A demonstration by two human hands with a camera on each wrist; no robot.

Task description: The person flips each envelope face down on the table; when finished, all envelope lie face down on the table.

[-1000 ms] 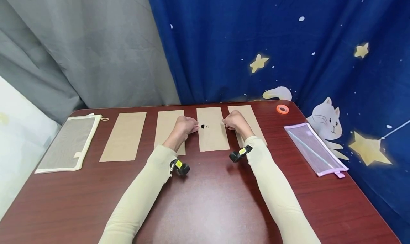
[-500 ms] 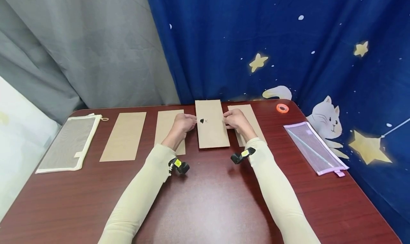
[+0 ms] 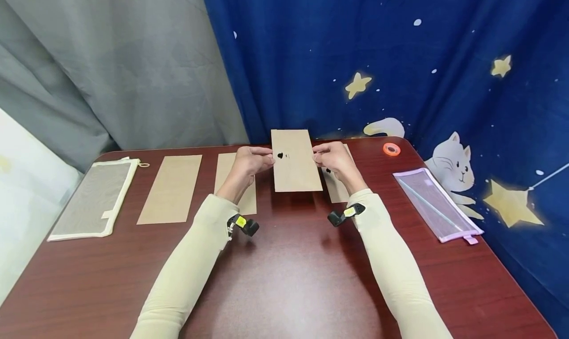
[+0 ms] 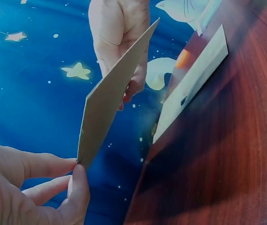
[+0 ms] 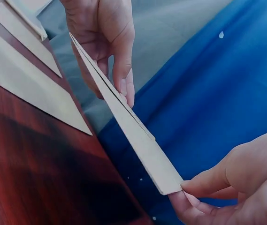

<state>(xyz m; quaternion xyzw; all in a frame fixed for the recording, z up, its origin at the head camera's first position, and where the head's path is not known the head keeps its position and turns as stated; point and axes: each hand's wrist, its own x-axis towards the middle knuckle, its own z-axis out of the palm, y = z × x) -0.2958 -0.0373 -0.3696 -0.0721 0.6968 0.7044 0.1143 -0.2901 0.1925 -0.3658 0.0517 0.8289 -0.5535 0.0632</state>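
Note:
A thin brown kraft-paper booklet [image 3: 296, 168] with a small black print hangs above the dark red table [image 3: 284, 270], tilted, its shadow below. My left hand [image 3: 249, 166] pinches its left edge between thumb and fingers. At the opposite edge, my right hand [image 3: 336, 158] pinches it likewise. The left wrist view shows the booklet's plain underside [image 4: 110, 101] slanting between both hands. Seen nearly edge-on in the right wrist view, the booklet's layers [image 5: 138, 145] stand slightly apart. Another kraft-paper piece [image 3: 334, 190] with a black mark lies partly hidden behind my right hand.
Two more kraft-paper pieces lie to the left, one at far left [image 3: 170, 190] and one [image 3: 237, 200] under my left hand. A white mesh pouch [image 3: 122, 200] lies at the left edge, a purple mesh pouch [image 3: 437, 205] and an orange ring [image 3: 391, 145] at right. Curtains [image 3: 311, 57] hang behind.
Both hands have lifted the booklet off the table, and it has moved up and tilted. My right hand has shifted slightly right, uncovering a black mark on the piece behind it.

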